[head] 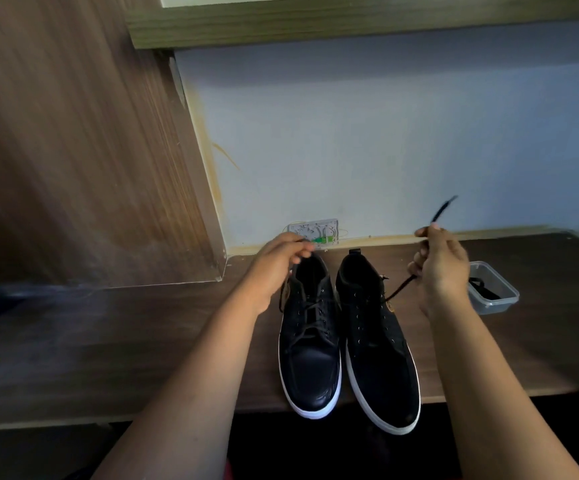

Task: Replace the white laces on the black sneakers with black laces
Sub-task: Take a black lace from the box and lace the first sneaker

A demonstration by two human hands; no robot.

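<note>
While both sneakers stand side by side on the counter (177, 341), toes toward you and heels toward the wall, note the lace path before you move. Your right hand (440, 271) is raised above and to the right of the right sneaker (378, 358). Its fingers (423, 233) pinch a black lace (402, 284); the free tip sticks up past the fingers, and the lower run slopes down and left toward the upper eyelets of that sneaker. Whether the lace passes through an eyelet cannot be told. The eyelet rows lower on this sneaker look bare.

Your left hand (277, 268) sits at the collar of the left sneaker (310, 341), which appears already laced in dark cord. Its fingers are curled at the collar; motion blur hides whether they grip a lace end or the shoe itself.

A clear plastic container (494, 296) holding something dark, probably spare lace, stands just right of your right hand. No white lace is in view.

Treat the right sneaker as the work in hand. Its long axis runs toward you, so feed the lace down and left.
</note>
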